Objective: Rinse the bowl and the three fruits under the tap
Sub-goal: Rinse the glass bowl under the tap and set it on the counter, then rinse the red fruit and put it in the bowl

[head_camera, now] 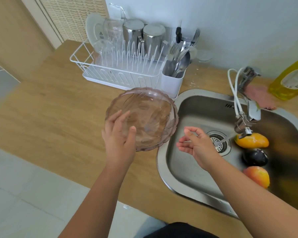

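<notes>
While the left hand point(118, 134) holds the bowl point(144, 115) by its near rim, thumb over the edge and fingers spread against the outside, its grip is clamped on the glass. That bowl is clear with a pinkish tint, scalloped at the rim and pressed with leaf shapes, tilted so its inside faces the camera, above the tabletop point(50, 117) just left of the sink point(187, 169). Over the sink's basin the right hand point(194, 143) hangs with fingers loosely curled and apart, holding nothing. Along the sink's right side lie three fruits: a yellow mango point(252, 140) under the tap point(248, 117), a dark avocado point(255, 157), and a red-yellow mango point(257, 176) nearest the person.
</notes>
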